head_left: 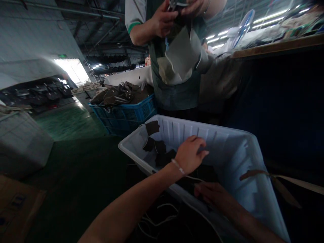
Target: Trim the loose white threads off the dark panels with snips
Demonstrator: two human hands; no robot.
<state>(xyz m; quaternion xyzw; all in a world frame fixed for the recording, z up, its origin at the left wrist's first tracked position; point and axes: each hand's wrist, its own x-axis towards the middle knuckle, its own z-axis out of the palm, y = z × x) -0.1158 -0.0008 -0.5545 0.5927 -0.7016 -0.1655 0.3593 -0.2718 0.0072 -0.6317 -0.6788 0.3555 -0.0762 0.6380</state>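
Left hand (191, 156) spread over tub (227, 133), dark cloth (209, 172) below it; right hand (211, 194) beside cloth, too dim to tell grip.

Wears a slim, pale bracelet (178, 166), close round the left wrist near the frame's centre, too blurred to show its make. Bares both hands, left (190, 154) and right (209, 192), and both forearms (141, 197) down to the lower edge, dimmer at lower right.
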